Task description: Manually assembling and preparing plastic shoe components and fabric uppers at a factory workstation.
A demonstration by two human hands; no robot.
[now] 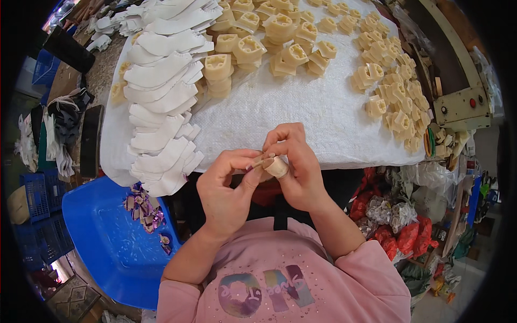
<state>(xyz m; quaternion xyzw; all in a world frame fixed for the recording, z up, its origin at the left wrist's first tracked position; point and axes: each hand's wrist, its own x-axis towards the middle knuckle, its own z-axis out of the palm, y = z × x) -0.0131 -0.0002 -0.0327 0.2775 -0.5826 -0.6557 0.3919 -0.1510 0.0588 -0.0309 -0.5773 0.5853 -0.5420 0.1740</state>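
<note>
Just off the table's front edge, my left hand [226, 175] and my right hand [298, 167] meet, both with fingers pinched. Between them is a small cream block [276, 167], shaped like a shoe heel, with its rounded side showing. The left fingertips pinch a thin strip or edge beside it, partly hidden by the fingers. A speck of purple shows at the left fingertips. Left of my hands, white curved cut pieces [161, 140] lie overlapped in a long row. Many similar cream blocks [249, 49] with hollowed tops stand stacked behind them.
A white woven sheet [242, 121] covers the table. More cream blocks [401, 97] lie along its right side. A blue tub [116, 231] with purple shiny pieces [145, 210] stands low at left. Red and clear plastic bags [409, 234] sit low at right, near a machine frame [460, 107].
</note>
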